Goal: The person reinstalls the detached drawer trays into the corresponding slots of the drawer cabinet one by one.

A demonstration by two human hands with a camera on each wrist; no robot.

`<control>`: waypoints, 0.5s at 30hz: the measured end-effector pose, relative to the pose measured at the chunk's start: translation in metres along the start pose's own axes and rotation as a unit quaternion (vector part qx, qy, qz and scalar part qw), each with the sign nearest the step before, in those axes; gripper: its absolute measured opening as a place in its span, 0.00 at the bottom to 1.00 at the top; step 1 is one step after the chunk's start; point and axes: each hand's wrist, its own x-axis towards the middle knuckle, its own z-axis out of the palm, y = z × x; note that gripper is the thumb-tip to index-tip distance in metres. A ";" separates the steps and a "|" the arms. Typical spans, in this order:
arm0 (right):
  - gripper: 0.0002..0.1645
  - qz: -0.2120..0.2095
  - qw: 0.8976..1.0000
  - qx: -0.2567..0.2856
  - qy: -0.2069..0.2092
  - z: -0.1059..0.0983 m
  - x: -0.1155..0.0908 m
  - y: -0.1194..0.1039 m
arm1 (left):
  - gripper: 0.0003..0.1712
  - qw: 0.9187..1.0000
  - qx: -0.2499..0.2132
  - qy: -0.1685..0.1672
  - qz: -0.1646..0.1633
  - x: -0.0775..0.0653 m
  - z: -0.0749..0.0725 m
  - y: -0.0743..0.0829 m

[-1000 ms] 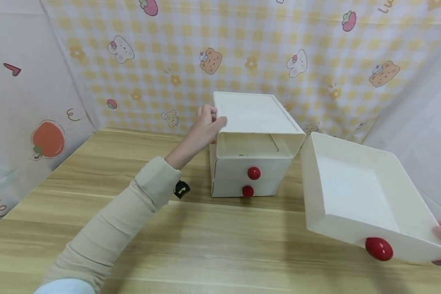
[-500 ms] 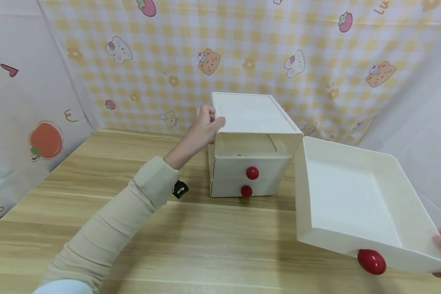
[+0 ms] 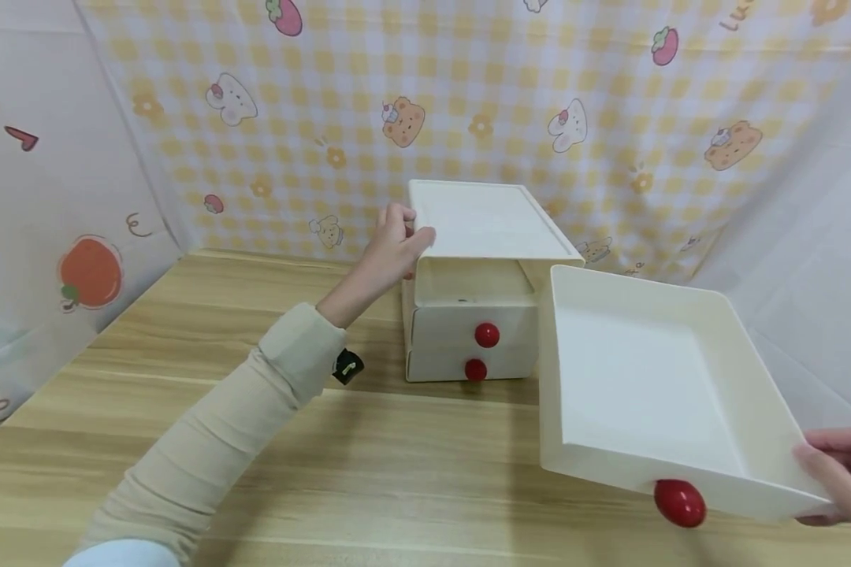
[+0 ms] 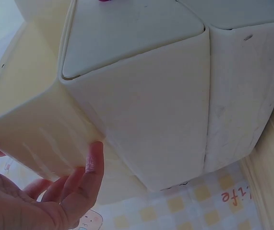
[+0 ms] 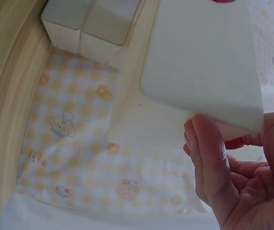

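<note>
A cream drawer cabinet (image 3: 482,220) stands on the table, its top compartment without a drawer. Two lower drawers with red round knobs (image 3: 487,335) sit pushed in. My left hand (image 3: 395,248) holds the cabinet's upper left side, thumb at the top edge, fingers along the side wall (image 4: 55,139). A pulled-out cream drawer (image 3: 610,465), with its own red knob (image 3: 679,504), hangs tilted above the table at the right. It has nothing inside. My right hand (image 3: 847,472) pinches its right front corner, thumb over the rim and fingers beneath. Its far left corner overlaps the cabinet's right side in the head view.
A small black object (image 3: 347,366) lies on the wood-grain table (image 3: 397,472), left of the cabinet and partly behind the left sleeve (image 3: 255,409). Behind the cabinet hangs a yellow checked cloth (image 3: 291,118); pale cloth panels border both sides.
My right hand has carried the drawer left and closer to the cabinet, and more of that hand shows. The left hand and cabinet have stayed in place.
</note>
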 end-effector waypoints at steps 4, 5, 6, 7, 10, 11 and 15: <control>0.34 -0.047 0.999 0.022 -0.012 0.040 -0.014 -0.063 | 0.25 1.000 -0.002 0.000 -0.001 0.000 0.000 -0.001; 0.34 -0.055 0.998 0.033 -0.017 0.044 -0.014 -0.065 | 0.25 1.000 -0.002 0.001 -0.001 0.000 0.000 -0.001; 0.34 -0.061 0.998 0.018 -0.019 0.047 -0.014 -0.067 | 0.25 1.000 -0.001 0.001 -0.002 0.000 0.000 -0.001; 0.33 -0.069 0.997 -0.001 -0.020 0.049 -0.014 -0.069 | 0.26 1.000 -0.002 0.001 -0.003 0.000 0.000 -0.001; 0.30 -0.079 0.994 -0.071 -0.016 0.061 -0.016 -0.081 | 0.27 1.000 0.000 0.000 -0.003 0.000 0.000 -0.001; 0.28 -0.076 0.992 -0.095 -0.015 0.064 -0.017 -0.085 | 0.27 1.000 -0.001 0.000 -0.002 0.000 0.000 -0.001; 0.14 -0.052 0.982 -0.179 -0.028 0.075 -0.021 -0.098 | 0.29 1.000 0.000 0.000 -0.002 -0.001 0.000 -0.001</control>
